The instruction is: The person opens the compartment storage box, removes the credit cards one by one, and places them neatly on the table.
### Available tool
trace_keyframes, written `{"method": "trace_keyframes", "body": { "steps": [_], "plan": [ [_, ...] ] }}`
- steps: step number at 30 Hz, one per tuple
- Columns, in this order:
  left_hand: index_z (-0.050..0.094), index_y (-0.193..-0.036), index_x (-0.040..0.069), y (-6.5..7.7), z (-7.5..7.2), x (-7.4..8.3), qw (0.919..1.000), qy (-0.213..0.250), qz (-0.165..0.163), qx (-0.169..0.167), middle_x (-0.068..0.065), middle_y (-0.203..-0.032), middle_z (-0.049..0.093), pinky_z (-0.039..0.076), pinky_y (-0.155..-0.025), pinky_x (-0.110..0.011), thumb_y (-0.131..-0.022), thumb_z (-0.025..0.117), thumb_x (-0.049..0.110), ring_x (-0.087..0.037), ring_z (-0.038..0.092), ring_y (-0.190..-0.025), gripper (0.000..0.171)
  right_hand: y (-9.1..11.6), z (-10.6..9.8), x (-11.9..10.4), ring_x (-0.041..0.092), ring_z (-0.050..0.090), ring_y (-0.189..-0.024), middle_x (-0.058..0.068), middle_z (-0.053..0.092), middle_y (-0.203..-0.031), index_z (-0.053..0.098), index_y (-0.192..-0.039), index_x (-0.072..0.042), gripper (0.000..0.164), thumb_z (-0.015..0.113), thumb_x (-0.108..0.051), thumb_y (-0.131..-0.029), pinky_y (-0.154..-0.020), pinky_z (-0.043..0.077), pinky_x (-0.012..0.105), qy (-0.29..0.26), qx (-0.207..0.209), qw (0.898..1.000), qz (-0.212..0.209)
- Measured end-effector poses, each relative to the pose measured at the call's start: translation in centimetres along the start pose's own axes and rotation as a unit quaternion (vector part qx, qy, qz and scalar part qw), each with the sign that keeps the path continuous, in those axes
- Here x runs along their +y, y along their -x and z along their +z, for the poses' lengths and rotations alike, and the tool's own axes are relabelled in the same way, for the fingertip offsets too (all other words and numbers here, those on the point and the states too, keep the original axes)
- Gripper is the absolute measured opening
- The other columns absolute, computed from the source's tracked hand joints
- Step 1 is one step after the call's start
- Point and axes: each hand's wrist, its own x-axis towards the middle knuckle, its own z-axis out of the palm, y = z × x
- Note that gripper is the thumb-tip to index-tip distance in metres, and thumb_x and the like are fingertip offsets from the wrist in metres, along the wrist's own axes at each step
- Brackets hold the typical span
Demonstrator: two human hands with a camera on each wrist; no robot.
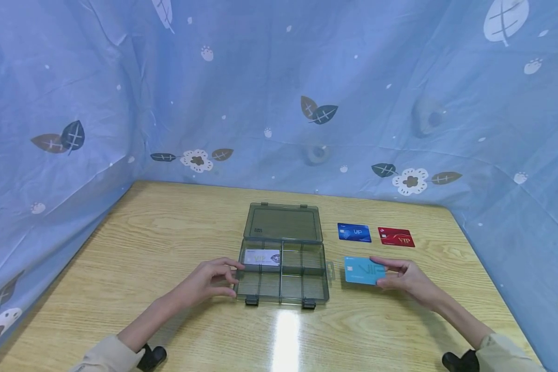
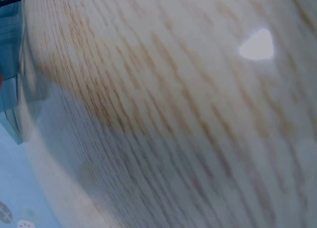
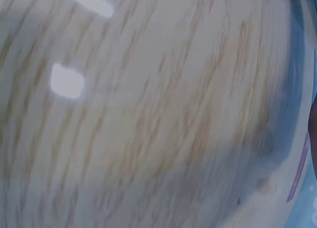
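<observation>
The right grip (image 1: 406, 279) is being clamped on the right edge of the teal card (image 1: 360, 270), right of the box (image 1: 281, 281), which is being touched by the left grip (image 1: 205, 279), fingers apart. Control is probably being aided by edge-only pinching.

Seemingly indoors, in a small screened-off spot; what kind of room lies beyond cannot be told. Light blue cloth (image 1: 260, 67) hangs close along the back and both sides of a pale wood-grained tabletop (image 1: 167, 222), enclosing it like a booth. The fabric is printed with leaves (image 1: 325, 114), white flowers (image 1: 197, 160) and small paw prints (image 1: 207, 53), a homely, household pattern. Bright white reflections (image 1: 285, 336) on the glossy surface, visible in all three views, suggest lighting overhead.
</observation>
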Motion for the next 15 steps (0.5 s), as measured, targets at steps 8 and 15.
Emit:
{"method": "trace_keyframes", "body": {
  "steps": [8,15],
  "plan": [
    [0.061,-0.081,0.011,0.1,-0.1,0.0,0.9999,0.012,-0.004,0.0,-0.023,-0.12,0.058,0.06,-0.08,-0.031,-0.078,0.076,0.014,-0.025,0.069,-0.091,0.016,0.3,-1.6,0.8,0.005,0.063,-0.086,-0.005,0.066,-0.099,0.041,-0.14,0.004,0.056,0.063,0.006,-0.088,-0.078,0.06,0.031,-0.017,-0.009,1.0,-0.011],
    [0.061,-0.081,0.01,0.1,-0.1,0.0,1.0,0.009,0.004,-0.001,-0.023,-0.121,0.058,0.06,-0.08,-0.031,-0.079,0.075,0.017,-0.025,0.069,-0.091,0.017,0.5,-2.0,1.0,0.003,0.055,-0.071,-0.003,0.056,-0.088,0.046,-0.137,0.004,0.055,0.067,0.001,-0.087,-0.067,0.057,0.019,0.037,0.03,0.999,0.006]
  ]
}}
